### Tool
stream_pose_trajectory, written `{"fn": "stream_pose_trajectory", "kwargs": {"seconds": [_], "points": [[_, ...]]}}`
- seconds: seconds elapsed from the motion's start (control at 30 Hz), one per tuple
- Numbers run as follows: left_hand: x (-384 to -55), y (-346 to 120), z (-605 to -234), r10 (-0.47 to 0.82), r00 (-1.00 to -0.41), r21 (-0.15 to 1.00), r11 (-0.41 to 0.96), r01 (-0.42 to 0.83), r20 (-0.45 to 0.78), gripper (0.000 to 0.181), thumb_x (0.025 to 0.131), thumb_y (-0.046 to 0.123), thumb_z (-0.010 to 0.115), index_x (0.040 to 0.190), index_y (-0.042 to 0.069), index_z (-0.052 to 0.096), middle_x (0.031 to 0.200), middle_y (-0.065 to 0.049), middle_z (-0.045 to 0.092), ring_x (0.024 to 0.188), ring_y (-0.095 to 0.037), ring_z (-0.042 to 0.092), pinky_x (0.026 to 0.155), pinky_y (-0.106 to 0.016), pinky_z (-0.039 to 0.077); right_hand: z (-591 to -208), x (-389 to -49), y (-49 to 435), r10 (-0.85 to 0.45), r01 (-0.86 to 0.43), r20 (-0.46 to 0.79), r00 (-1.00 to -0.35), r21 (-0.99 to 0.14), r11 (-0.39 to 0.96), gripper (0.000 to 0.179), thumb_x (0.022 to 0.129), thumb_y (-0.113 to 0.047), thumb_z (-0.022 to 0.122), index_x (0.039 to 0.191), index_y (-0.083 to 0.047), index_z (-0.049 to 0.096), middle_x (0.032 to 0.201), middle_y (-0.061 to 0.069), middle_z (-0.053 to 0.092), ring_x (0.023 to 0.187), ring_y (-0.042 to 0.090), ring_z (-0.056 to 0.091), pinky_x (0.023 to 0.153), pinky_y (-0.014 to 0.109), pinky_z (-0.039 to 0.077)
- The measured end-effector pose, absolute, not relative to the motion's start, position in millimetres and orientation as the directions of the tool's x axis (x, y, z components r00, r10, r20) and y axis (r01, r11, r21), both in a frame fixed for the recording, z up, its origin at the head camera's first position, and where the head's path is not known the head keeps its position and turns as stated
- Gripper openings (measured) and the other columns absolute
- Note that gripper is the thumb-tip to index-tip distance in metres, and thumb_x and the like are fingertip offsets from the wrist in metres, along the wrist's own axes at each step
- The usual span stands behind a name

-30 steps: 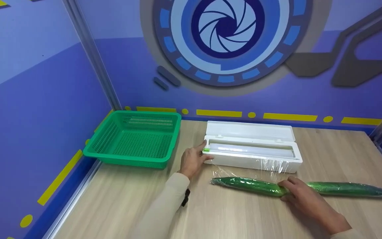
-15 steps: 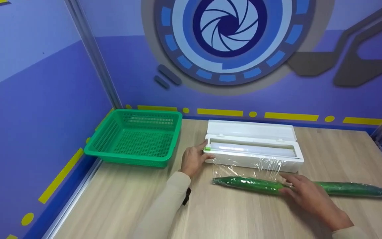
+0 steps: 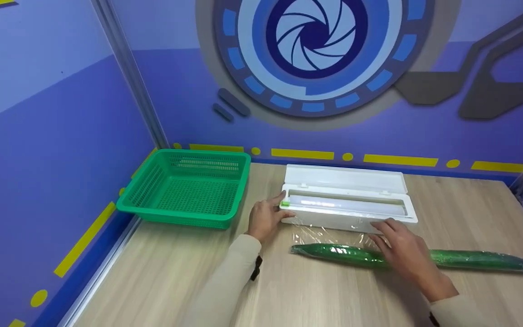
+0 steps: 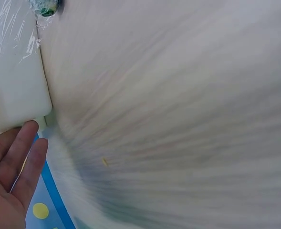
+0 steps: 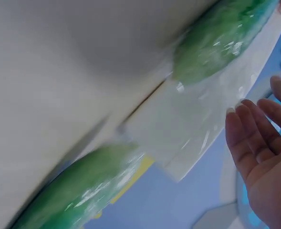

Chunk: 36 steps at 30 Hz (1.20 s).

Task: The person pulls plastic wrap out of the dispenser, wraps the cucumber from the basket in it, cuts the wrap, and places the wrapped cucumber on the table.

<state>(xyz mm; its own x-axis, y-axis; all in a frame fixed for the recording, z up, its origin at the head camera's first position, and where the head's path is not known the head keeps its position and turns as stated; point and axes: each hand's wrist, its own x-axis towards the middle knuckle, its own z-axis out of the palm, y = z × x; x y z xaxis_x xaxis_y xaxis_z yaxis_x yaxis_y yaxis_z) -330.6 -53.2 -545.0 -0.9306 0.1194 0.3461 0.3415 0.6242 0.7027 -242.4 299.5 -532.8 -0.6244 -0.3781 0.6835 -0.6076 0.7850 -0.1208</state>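
Note:
My left hand (image 3: 263,220) holds the left end of a white cling film dispenser (image 3: 334,220), thumb on its front face and fingers at the end wall. Its lid (image 3: 345,177) is raised, and a roll of film (image 3: 347,204) lies inside. Clear cling film (image 3: 309,234) hangs from the front edge to a green cucumber (image 3: 334,252) in film on the table. My right hand (image 3: 404,250) reaches over to the dispenser's front, fingertips right at the film there; in the right wrist view its fingers (image 5: 254,133) are loosely extended. More film-covered cucumber (image 3: 484,259) shows right of that hand, with a gap in the right wrist view.
A green plastic basket (image 3: 189,218) stands on the wooden table (image 3: 152,272) at the back left. Purple-blue printed walls (image 3: 189,109) close off the back and the left side. A metal corner post (image 3: 136,81) rises behind the basket.
My right hand has let go of the cucumber and moved up and forward to the dispenser's front face. My left hand stays on the dispenser's end.

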Motion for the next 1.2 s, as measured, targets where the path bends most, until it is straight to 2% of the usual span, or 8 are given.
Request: {"fn": "stream_pose_trajectory", "kwargs": {"seconds": [0.07, 0.13, 0.3, 0.5, 0.67, 0.97, 1.2], "points": [[-330.5, -53.3, -544.8, 0.117, -0.936, 0.729, 0.598, 0.332, 0.331, 0.069, 0.083, 0.032, 0.088, 0.144, 0.011, 0.065, 0.138, -0.007, 0.066, 0.096, -0.003, 0.067, 0.086, -0.026, 0.057, -531.0, -247.6, 289.2, -0.387, -0.627, 0.694, -0.607, -0.119, 0.77, 0.035, 0.082, -0.003, 0.09, 0.113, -0.003, 0.075, 0.099, 0.007, 0.068, 0.085, 0.024, 0.067, 0.062, 0.041, 0.058], [-330.5, -53.5, -544.7, 0.117, -0.94, 0.749, 0.575, 0.328, 0.322, 0.069, 0.083, 0.031, 0.088, 0.144, 0.01, 0.064, 0.14, -0.008, 0.063, 0.106, -0.008, 0.071, 0.088, -0.028, 0.058, -528.4, -252.5, 278.6, -0.393, -0.636, 0.684, -0.614, -0.135, 0.759, 0.036, 0.082, -0.001, 0.091, 0.114, -0.005, 0.076, 0.099, 0.005, 0.067, 0.085, 0.02, 0.065, 0.064, 0.039, 0.058], [-331.8, -53.5, -544.2, 0.107, -0.947, 0.773, 0.554, 0.31, 0.303, 0.069, 0.083, 0.028, 0.089, 0.144, 0.01, 0.064, 0.14, -0.008, 0.063, 0.111, -0.012, 0.071, 0.088, -0.026, 0.057, -521.7, -266.0, 255.0, -0.401, -0.665, 0.649, -0.646, -0.222, 0.713, 0.035, 0.083, 0.0, 0.09, 0.115, -0.007, 0.077, 0.104, 0.004, 0.068, 0.092, 0.019, 0.066, 0.073, 0.04, 0.06], [-333.4, -54.9, -544.8, 0.081, -0.956, 0.795, 0.538, 0.28, 0.282, 0.067, 0.082, 0.024, 0.091, 0.143, 0.011, 0.066, 0.138, -0.01, 0.065, 0.105, -0.012, 0.073, 0.079, -0.022, 0.057, -519.5, -289.0, 228.3, -0.419, -0.711, 0.628, -0.655, -0.325, 0.624, 0.029, 0.088, 0.001, 0.085, 0.115, -0.005, 0.077, 0.108, 0.005, 0.07, 0.101, 0.023, 0.069, 0.085, 0.045, 0.059], [-333.7, -54.4, -544.9, 0.087, -0.957, 0.794, 0.54, 0.279, 0.278, 0.069, 0.08, 0.027, 0.092, 0.143, 0.012, 0.066, 0.139, -0.009, 0.064, 0.107, -0.012, 0.073, 0.082, -0.023, 0.057, -516.2, -303.9, 209.5, -0.421, -0.703, 0.584, -0.694, -0.427, 0.568, 0.024, 0.093, 0.001, 0.081, 0.116, -0.001, 0.076, 0.108, 0.009, 0.071, 0.098, 0.027, 0.07, 0.084, 0.046, 0.059], [-333.4, -53.7, -543.6, 0.071, -0.977, 0.812, 0.545, 0.207, 0.201, 0.07, 0.082, 0.027, 0.091, 0.146, 0.018, 0.064, 0.141, -0.006, 0.065, 0.101, -0.004, 0.07, 0.08, -0.021, 0.056, -507.2, -321.4, 187.4, -0.501, -0.701, 0.492, -0.712, -0.459, 0.546, 0.021, 0.095, 0.004, 0.076, 0.116, 0.003, 0.073, 0.108, 0.016, 0.07, 0.093, 0.03, 0.071, 0.083, 0.044, 0.06], [-335.0, -53.8, -544.1, 0.082, -0.963, 0.768, 0.588, 0.255, 0.257, 0.067, 0.083, 0.029, 0.091, 0.144, 0.016, 0.066, 0.129, -0.006, 0.073, 0.076, -0.003, 0.056, 0.069, -0.022, 0.048, -505.2, -338.1, 176.8, -0.498, -0.647, 0.418, -0.76, -0.558, 0.519, 0.017, 0.096, 0.0, 0.076, 0.113, 0.002, 0.076, 0.101, 0.01, 0.07, 0.088, 0.024, 0.069, 0.078, 0.039, 0.06]]}}
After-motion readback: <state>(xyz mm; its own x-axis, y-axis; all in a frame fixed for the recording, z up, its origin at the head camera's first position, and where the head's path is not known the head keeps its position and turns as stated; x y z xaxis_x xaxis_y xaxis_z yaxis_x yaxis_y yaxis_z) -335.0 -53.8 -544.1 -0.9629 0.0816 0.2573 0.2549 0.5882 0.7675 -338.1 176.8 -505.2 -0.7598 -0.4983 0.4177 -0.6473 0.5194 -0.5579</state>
